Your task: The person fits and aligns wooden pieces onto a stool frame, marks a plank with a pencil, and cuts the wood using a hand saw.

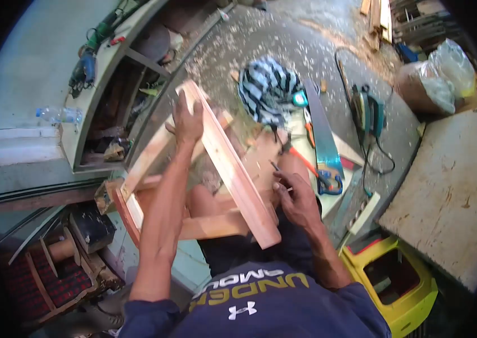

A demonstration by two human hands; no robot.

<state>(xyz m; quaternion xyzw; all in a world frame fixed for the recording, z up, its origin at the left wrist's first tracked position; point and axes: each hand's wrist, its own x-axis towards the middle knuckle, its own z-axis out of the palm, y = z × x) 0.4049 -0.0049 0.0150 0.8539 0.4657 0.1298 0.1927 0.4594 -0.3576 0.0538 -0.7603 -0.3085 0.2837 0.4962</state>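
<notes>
My left hand (188,119) grips the upper end of a pale wooden board (233,169), which slants down to the right across a wooden frame (213,225) at my lap. Right of the board's lower part, my right hand (296,197) is closed on a thin dark pencil-like tool (275,166). A hand saw (322,129) with a blue handle lies just beyond my right hand. Beside it are a hammer with a red-orange handle (304,161) and an orange-handled tool (309,128).
A striped cloth (266,90) lies on the shaving-strewn floor (216,56). A corded sander (367,110) and plastic bags (435,79) are at the right, above a large board (447,186). A yellow stool-like object (390,281) stands lower right; a shelf (120,101) is at the left.
</notes>
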